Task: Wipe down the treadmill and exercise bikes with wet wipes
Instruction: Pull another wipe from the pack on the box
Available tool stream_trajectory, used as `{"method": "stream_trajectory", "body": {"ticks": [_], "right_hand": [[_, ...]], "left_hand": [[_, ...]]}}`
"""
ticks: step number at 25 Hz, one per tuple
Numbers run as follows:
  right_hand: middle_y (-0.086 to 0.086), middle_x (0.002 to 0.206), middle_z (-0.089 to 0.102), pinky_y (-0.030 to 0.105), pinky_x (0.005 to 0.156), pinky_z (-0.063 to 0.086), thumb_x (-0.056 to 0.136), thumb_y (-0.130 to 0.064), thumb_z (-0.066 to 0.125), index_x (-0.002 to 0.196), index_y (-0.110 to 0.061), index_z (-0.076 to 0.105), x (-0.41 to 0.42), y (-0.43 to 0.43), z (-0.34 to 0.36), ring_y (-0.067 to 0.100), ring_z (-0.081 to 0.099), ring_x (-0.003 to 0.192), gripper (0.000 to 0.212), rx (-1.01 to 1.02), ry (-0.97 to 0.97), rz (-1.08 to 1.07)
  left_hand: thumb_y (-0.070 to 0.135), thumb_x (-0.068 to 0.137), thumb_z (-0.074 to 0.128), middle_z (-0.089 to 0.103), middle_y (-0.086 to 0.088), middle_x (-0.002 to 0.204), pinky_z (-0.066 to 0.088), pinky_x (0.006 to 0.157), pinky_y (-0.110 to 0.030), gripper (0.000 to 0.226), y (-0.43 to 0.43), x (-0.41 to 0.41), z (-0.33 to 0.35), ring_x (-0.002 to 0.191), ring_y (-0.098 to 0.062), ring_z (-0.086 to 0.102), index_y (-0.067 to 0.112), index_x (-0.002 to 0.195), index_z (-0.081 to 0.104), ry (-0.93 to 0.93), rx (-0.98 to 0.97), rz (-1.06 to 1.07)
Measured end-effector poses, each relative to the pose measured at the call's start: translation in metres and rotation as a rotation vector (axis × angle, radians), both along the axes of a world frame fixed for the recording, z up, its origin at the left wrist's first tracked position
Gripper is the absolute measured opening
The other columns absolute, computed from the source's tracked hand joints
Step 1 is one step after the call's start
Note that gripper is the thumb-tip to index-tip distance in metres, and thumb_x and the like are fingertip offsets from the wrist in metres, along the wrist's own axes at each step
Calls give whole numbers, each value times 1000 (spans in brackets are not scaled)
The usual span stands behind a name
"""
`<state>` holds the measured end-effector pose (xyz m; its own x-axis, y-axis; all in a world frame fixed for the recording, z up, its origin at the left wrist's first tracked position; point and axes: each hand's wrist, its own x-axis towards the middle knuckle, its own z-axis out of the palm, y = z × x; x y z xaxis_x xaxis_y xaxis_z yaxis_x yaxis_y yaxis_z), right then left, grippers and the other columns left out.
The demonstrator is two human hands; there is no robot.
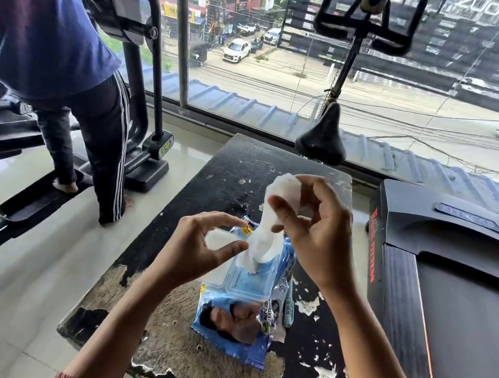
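Observation:
A blue pack of wet wipes (pixel 242 305) lies on a worn black bench (pixel 238 167), its clear lid flipped open. A white wipe (pixel 262 243) stands half out of the pack's opening. My right hand (pixel 310 228) pinches the wipe's upper part and holds it above the pack. My left hand (pixel 203 247) hovers just left of the wipe with thumb and forefinger spread, touching nothing that I can see. The treadmill (pixel 455 286) lies to the right of the bench. An exercise bike's saddle (pixel 323 138) and handlebars (pixel 365 27) rise behind the bench.
A person in a blue shirt and striped trousers (pixel 65 61) stands on an elliptical machine (pixel 128 39) at the left. A glass wall (pixel 262 60) runs behind the machines. Pale tiled floor (pixel 19 250) lies between the bench and the elliptical.

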<state>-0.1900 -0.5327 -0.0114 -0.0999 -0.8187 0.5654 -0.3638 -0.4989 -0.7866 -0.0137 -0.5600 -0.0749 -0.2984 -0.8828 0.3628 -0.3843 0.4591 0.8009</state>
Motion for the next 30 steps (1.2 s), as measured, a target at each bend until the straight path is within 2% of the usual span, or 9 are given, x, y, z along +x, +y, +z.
{"method": "stream_trajectory", "body": {"ticks": [4, 7, 9, 13, 17, 20, 24, 27, 30], "right_hand": [[-1, 92, 64, 23, 73, 55, 72, -9, 80, 125, -19, 58, -7, 4, -5, 11, 63, 78, 58, 11, 267, -47], [5, 87, 67, 9, 74, 42, 80, -16, 73, 113, -1, 65, -8, 4, 1, 5, 55, 75, 37, -218, 365, -308], [2, 82, 65, 7, 72, 42, 88, -20, 67, 100, -3, 65, -10, 4, 5, 0, 52, 72, 21, -308, 272, -356], [-12, 66, 57, 40, 51, 55, 93, -37, 52, 109, -16, 54, -8, 4, 14, 9, 65, 56, 26, -130, 102, -250], [-16, 62, 50, 11, 53, 45, 96, -19, 55, 108, -5, 56, -9, 6, 11, -5, 58, 56, 19, -155, 175, -281], [-16, 63, 46, 24, 57, 47, 94, -19, 53, 114, -5, 55, -7, 9, 7, 7, 56, 65, 25, -74, 164, -268], [-15, 75, 55, 4, 55, 37, 92, -23, 53, 117, -4, 54, 2, 6, 6, -9, 54, 63, 31, -17, 80, -202], [-13, 82, 59, 2, 58, 39, 93, -23, 57, 121, -4, 54, 17, 2, 1, -10, 55, 68, 33, 32, 89, -143], [-4, 92, 64, 3, 61, 42, 94, -18, 59, 121, -3, 54, 43, -3, -1, -8, 59, 73, 32, 102, 71, -82]], "left_hand": [[42, 72, 76, 71, 14, 99, 43, 85, -5, 31, 6, 2, 3, 97, 11, 61, 27, 100, 73, -19, 8, 30], [33, 73, 79, 70, 15, 98, 39, 84, 0, 28, 13, 2, 9, 95, 19, 57, 25, 99, 72, -20, 15, 43], [20, 74, 81, 64, 24, 91, 37, 77, 3, 24, 18, 2, 12, 87, 28, 52, 25, 95, 70, -13, 27, 73], [20, 75, 81, 63, 24, 92, 37, 78, 3, 26, 22, 5, 14, 89, 27, 52, 26, 98, 70, -9, 24, 74], [23, 76, 80, 63, 25, 98, 37, 82, 2, 26, 26, 8, 16, 94, 25, 52, 25, 101, 72, -13, 12, 75], [30, 75, 81, 61, 28, 98, 37, 81, 3, 28, 31, 10, 18, 92, 28, 50, 27, 101, 71, -23, -5, 71], [42, 72, 71, 65, 27, 100, 41, 83, -1, 34, 30, 16, 18, 100, 15, 57, 28, 103, 72, -45, -7, 74], [35, 74, 78, 69, 15, 101, 40, 82, -1, 30, 28, 29, 17, 99, 9, 61, 25, 102, 73, -50, -15, 87], [27, 75, 81, 67, 21, 99, 40, 81, 1, 28, 28, 53, 17, 95, 16, 59, 33, 99, 69, -15, -10, 122]]}}
